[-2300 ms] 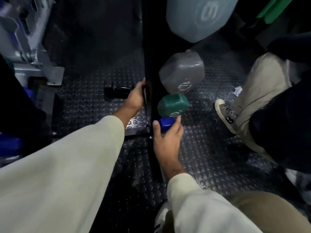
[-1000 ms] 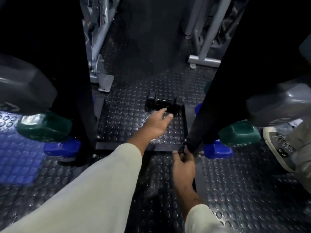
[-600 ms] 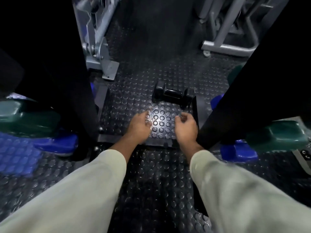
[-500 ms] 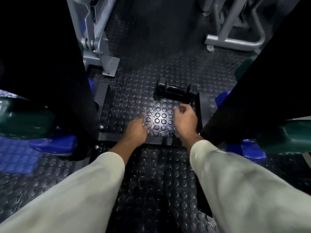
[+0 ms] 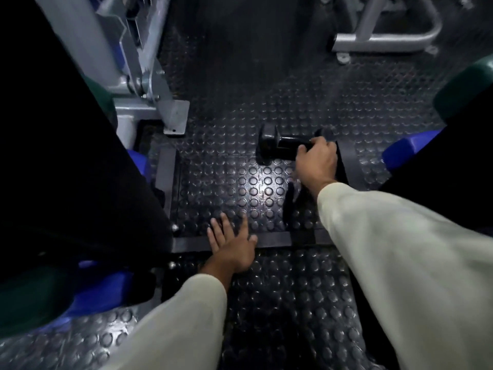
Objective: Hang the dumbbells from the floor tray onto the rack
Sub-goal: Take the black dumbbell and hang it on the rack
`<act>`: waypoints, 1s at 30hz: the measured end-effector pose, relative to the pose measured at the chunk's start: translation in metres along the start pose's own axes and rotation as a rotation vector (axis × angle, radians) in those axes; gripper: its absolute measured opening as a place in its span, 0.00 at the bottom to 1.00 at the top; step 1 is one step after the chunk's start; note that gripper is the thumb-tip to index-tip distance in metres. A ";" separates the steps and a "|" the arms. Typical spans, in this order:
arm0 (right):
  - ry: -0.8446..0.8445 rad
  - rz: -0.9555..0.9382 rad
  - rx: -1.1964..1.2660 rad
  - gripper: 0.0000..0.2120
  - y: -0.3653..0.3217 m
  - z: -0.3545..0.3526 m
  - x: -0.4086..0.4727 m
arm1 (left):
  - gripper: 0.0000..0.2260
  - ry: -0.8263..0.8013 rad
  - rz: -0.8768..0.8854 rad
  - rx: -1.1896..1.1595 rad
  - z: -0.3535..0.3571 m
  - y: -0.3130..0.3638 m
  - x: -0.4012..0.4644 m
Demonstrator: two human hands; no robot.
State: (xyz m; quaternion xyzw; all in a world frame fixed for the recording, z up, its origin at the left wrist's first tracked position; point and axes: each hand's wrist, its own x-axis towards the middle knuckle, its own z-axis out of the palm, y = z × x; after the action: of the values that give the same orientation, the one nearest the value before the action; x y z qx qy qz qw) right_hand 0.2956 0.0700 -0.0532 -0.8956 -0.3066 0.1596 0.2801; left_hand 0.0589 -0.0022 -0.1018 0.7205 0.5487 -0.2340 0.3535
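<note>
Studded rubber floor tray (image 5: 165, 166) | right hand (image 5: 316, 162) grips black hex dumbbell (image 5: 277, 148)

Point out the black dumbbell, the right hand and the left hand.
black dumbbell (image 5: 269, 142): head view, on its left end block.
right hand (image 5: 317, 161): head view, back of the hand.
left hand (image 5: 234, 247): head view, back of the hand.

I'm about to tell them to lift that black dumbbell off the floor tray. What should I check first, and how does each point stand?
1. Right hand grips the black dumbbell: ok.
2. Grip centred on the handle: not ok, it sits toward the right end.
3. Left hand free of the load, flat on the tray's front rim: ok.
4. Tray floor beside the dumbbell unobstructed: ok.
5. Empty rack slot for it: cannot tell.
</note>
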 end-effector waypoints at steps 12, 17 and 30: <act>-0.297 -0.017 -0.545 0.54 0.011 -0.005 0.071 | 0.29 -0.005 0.003 0.024 0.006 -0.003 0.005; -0.156 -0.042 -0.576 0.39 0.010 -0.009 0.061 | 0.29 -0.028 0.010 0.003 0.005 -0.003 0.005; -0.425 -0.237 -0.731 0.23 0.046 -0.014 -0.026 | 0.39 0.018 -0.033 -0.096 0.000 -0.001 0.003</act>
State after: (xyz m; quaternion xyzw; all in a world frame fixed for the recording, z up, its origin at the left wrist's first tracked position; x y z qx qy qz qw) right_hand 0.3036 0.0178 -0.0672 -0.8419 -0.4942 0.1882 -0.1079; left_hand 0.0586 0.0003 -0.1045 0.6957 0.5743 -0.2066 0.3788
